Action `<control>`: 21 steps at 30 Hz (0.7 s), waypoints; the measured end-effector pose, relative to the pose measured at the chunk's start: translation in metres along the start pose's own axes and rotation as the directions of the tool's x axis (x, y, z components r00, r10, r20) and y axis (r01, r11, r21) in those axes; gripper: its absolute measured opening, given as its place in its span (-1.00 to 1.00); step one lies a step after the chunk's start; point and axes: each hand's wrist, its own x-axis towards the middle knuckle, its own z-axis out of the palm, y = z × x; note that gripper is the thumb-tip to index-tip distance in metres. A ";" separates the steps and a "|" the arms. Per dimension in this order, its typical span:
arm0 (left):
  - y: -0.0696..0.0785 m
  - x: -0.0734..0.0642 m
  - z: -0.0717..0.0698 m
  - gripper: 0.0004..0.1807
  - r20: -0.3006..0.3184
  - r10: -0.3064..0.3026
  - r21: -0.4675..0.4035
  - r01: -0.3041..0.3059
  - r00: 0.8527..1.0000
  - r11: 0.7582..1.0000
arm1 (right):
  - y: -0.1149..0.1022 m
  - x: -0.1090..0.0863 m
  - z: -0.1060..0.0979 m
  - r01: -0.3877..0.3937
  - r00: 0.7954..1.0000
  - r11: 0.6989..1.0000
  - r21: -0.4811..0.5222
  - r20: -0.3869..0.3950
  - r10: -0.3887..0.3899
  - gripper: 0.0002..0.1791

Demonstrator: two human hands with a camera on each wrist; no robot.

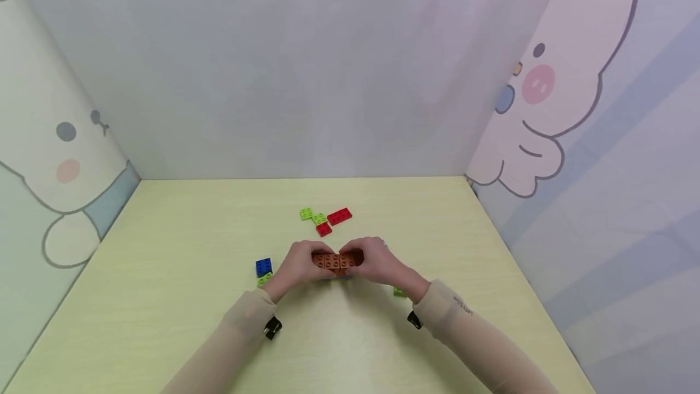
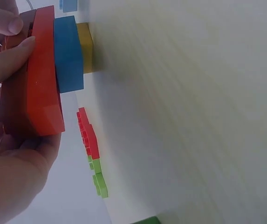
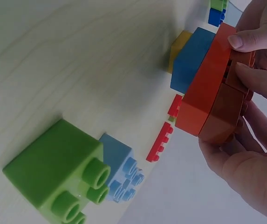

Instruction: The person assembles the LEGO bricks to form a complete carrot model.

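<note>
1. Pale walls go around me, with a big white cartoon animal on each side.
2. Under my arms is a light yellow desk.
3. My left hand pinches one end of a block stack, and my right hand pinches the other end, thumbs on the near side.
4. That block stack is in the middle, between my hands. Brown is on top, then long orange-red, then blue, then yellow at the bottom. I can't tell if the yellow touches the desk.
5. Past my hands lies a long red brick.
6. Smaller blocks: one red and two lime near the long one, blue and lime by my left wrist, green and light blue on my right.
</note>
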 end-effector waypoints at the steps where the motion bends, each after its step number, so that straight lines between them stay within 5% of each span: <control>1: 0.000 0.000 0.000 -0.66 0.001 0.000 0.003 0.000 1.000 1.000 | 0.001 0.000 0.000 -0.003 1.000 1.000 -0.017 -0.001 0.003 -0.67; 15: -0.007 -0.014 -0.013 -0.62 -0.025 -0.117 -0.018 0.117 0.993 0.993 | 0.015 -0.001 0.005 -0.064 0.998 0.998 0.010 0.011 0.063 -0.63; 21: -0.010 -0.014 -0.011 -0.62 -0.034 -0.104 -0.024 0.103 0.994 0.994 | 0.014 0.000 0.004 -0.070 0.997 0.997 0.022 0.016 0.069 -0.65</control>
